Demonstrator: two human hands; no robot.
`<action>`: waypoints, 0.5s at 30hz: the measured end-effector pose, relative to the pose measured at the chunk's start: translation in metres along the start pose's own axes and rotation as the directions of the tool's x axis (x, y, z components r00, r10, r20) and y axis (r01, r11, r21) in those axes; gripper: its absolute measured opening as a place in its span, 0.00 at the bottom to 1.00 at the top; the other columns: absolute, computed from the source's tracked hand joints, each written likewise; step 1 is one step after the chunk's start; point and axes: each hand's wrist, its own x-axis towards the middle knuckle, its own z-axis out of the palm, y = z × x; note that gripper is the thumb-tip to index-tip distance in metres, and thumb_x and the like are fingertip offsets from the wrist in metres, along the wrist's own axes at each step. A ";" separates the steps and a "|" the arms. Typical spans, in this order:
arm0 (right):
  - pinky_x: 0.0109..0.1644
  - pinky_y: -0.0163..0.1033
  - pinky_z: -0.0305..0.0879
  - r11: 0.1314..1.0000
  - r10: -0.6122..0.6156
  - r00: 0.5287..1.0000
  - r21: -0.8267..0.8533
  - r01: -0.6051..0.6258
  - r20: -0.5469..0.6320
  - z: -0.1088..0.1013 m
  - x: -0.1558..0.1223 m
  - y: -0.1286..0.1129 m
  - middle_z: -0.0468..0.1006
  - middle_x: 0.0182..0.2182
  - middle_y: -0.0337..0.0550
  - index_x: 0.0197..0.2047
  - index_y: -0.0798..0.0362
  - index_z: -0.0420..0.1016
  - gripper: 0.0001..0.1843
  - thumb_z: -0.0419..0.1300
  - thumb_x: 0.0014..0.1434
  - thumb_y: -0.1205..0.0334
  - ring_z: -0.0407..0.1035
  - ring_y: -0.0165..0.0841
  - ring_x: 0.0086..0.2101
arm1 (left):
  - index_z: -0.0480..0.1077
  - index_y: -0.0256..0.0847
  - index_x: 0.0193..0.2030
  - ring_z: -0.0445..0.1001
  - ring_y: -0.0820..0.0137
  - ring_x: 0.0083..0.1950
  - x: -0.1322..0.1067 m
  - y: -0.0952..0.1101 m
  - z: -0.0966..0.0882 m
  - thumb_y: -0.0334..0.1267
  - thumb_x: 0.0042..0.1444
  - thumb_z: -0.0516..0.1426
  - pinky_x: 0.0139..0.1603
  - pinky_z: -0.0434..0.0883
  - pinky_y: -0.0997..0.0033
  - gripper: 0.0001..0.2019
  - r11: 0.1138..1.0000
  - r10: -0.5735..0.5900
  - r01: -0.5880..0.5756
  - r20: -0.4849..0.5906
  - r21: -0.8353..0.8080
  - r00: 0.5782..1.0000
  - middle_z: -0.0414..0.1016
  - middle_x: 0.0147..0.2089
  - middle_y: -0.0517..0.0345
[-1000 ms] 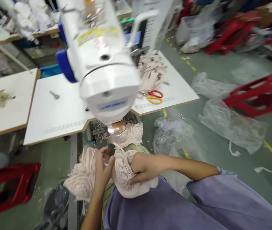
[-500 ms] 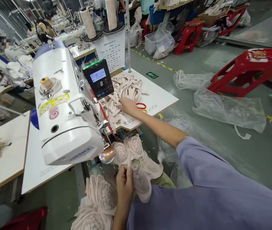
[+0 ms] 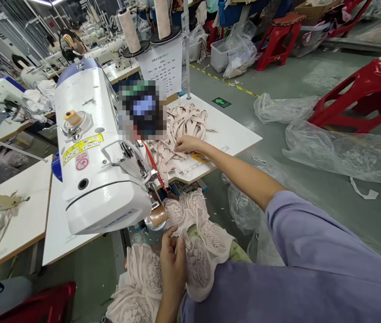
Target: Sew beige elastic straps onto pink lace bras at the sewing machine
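Observation:
My left hand (image 3: pixel 173 256) is closed in a pinch at the edge of a pale pink lace bra (image 3: pixel 199 260) lying across my lap. The bra's other cups rest near the sewing machine's front end. Over the white table, my right hand (image 3: pixel 189 144) reaches into a tangled heap of beige straps (image 3: pixel 188 121), fingertips pinched on a strap. Partly hidden under that forearm are scissors with yellow showing (image 3: pixel 200 157). More lace bras (image 3: pixel 140 278) are bunched at lower left, beside my left wrist.
A white sewing machine (image 3: pixel 96 170) stands left of my hands, its control panel (image 3: pixel 143 110) blurred out. Behind it are thread cones (image 3: pixel 129 31) and a printed sheet (image 3: pixel 163 67). Red stools (image 3: pixel 352 96) and plastic bags (image 3: pixel 348 148) are on the floor to the right.
The view has shifted, so most things appear farther right. My right hand stays at the strap heap, now covering more of the scissors. My left fingers have loosened slightly at the bra's edge.

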 end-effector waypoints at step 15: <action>0.30 0.34 0.54 0.931 0.019 0.996 0.360 -0.051 0.091 0.014 -0.006 0.002 0.65 0.20 0.37 0.23 0.53 0.61 0.24 0.66 0.61 0.49 0.56 0.26 0.23 | 0.73 0.40 0.51 0.72 0.68 0.38 -0.002 -0.005 0.002 0.56 0.63 0.57 0.40 0.69 0.72 0.22 0.993 0.104 -0.103 -0.012 0.061 0.994 0.74 0.38 0.54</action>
